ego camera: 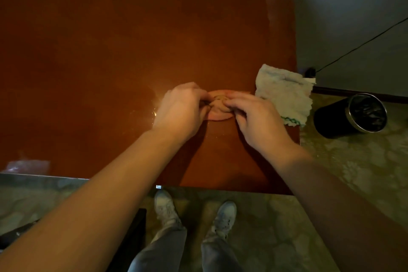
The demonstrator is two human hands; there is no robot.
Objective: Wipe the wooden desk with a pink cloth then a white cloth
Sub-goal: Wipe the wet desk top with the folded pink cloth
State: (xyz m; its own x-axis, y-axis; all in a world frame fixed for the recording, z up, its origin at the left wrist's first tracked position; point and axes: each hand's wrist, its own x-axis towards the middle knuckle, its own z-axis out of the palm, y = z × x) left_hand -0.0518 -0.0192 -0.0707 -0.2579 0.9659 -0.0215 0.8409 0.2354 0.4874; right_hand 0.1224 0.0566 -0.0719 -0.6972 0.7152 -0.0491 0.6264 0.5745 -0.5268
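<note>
Together, left hand (181,110) and right hand (256,117) pinch pink cloth (218,115), white cloth (287,97) just beside, black bin (331,118) nearby

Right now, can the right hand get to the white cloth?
Probably yes: the white cloth lies just beside the right hand, nothing between; that hand must first release the pink cloth.

Bare forearms (123,174), grey trousers (167,247), white sneakers (165,206).

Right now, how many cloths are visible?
2. The pink cloth is gripped by the left hand and right hand; the white cloth lies at the right edge of the desk. A blurred pinkish patch near-left is unclear.
</note>
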